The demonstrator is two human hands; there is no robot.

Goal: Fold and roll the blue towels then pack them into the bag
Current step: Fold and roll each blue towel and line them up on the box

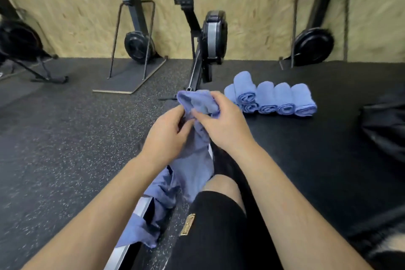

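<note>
Towel (194,166), blue, soft, light and floppy, held above the knee (221,184), its upper edge pinched in curled fingers of left hand (168,136) and right hand (221,126); likely best taken by corners.

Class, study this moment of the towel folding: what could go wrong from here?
1. The towel pinched by the left hand and right hand hangs bunched, so the fold may come out crooked.
2. The top roll sits stacked on the rolled towels; a bump could tip it off.
</note>
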